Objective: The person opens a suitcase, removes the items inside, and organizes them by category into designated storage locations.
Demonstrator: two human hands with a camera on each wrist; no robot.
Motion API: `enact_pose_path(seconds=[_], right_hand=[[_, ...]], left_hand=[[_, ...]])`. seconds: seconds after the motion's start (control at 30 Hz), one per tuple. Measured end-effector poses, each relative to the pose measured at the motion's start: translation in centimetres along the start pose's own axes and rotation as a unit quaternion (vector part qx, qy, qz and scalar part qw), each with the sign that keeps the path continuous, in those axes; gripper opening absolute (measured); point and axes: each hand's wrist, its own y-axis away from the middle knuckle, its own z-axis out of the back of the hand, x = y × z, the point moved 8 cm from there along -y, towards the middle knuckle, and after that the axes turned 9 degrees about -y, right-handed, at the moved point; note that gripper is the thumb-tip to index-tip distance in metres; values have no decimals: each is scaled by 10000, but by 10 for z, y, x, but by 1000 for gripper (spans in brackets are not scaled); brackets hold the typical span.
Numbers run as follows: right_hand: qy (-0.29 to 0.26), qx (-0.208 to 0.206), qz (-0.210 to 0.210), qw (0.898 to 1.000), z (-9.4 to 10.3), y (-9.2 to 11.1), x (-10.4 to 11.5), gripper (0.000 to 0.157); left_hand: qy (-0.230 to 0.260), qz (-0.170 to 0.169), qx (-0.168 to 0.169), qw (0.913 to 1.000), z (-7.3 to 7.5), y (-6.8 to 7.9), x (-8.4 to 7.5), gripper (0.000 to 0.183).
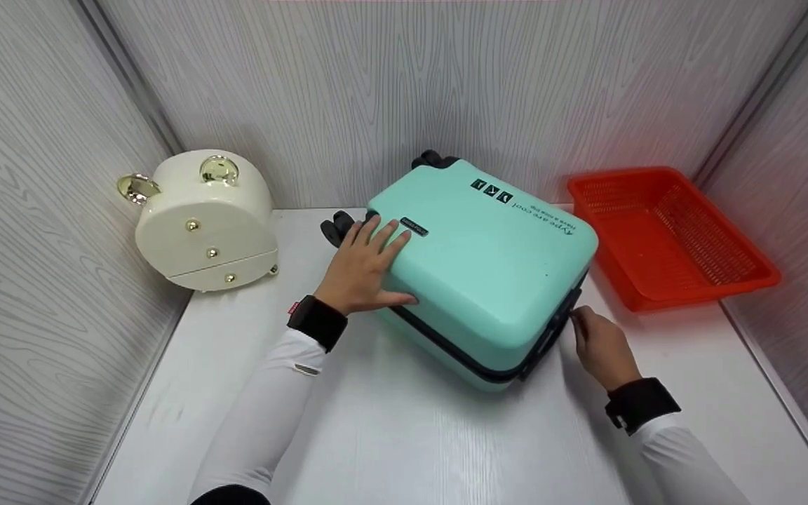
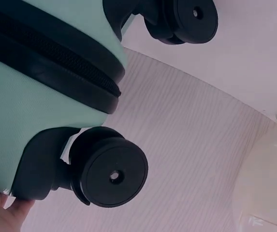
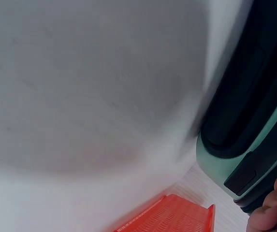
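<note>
Right grip (image 1: 604,351) and left grip (image 1: 364,270) at a closed mint suitcase (image 1: 488,266) lying on the table (image 1: 418,449).
The right's fingers curl beside the suitcase's edge; whether grasping, I cannot tell. The left, released, spreads over the top. Beyond: open-topped red basket (image 1: 684,291), mesh floor showing; closed cream case (image 1: 197,189).

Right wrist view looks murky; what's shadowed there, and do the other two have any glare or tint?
Right wrist: a broad, soft-edged grey shadow dims the tabletop. Head: reddish glow beside the basket, glints on the cream case. Left wrist: pinkish cast, suitcase fairly sharp.
</note>
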Motion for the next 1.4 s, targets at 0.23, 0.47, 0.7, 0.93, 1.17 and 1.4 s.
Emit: enact_pose_path(seconds=[0.23, 0.47, 0.7, 0.93, 1.17, 1.4], right_hand=[[84, -15, 238, 9997, -2, 20, 25, 7], [3, -58, 757, 9971, -11, 48, 66, 16], [-1, -152, 1211, 9925, -18, 70, 103, 24], [17, -147, 1493, 9887, -32, 77, 132, 21], [432, -370, 1601, 9855, -44, 66, 147, 29], [602, -652, 1472, 9851, -47, 59, 147, 31]], left_hand=[[-45, 98, -127, 9999, 2, -1, -2, 116], [-94, 196, -175, 9996, 2, -3, -5, 115], [-253, 317, -470, 9981, 3, -3, -17, 115], [-507, 480, -769, 9946, 3, -1, -37, 117], [-851, 821, -1060, 9873, 5, 2, -63, 117], [-1272, 1257, -1027, 9785, 11, 6, -87, 120]])
